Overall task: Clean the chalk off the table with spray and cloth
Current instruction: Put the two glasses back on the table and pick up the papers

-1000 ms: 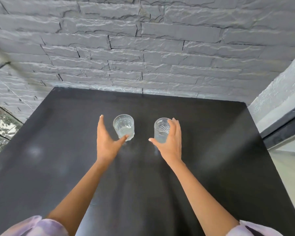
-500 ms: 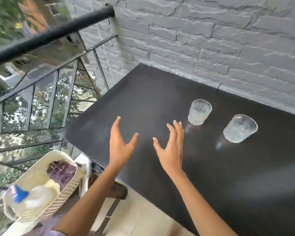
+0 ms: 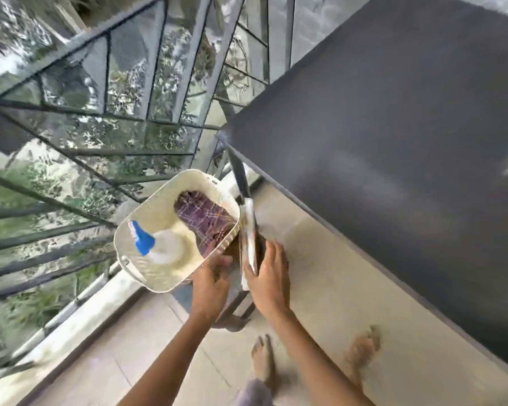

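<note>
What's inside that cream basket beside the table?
In the cream basket a spray bottle with a blue nozzle lies beside a crumpled purple checked cloth. Anything beneath those two is covered, and the frame is blurred.

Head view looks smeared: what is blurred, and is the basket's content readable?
Head view: motion blur smears the railing, left hand and right hand; in the basket the spray bottle and purple cloth are soft but recognisable; soft daylight sheen on the table.
</note>
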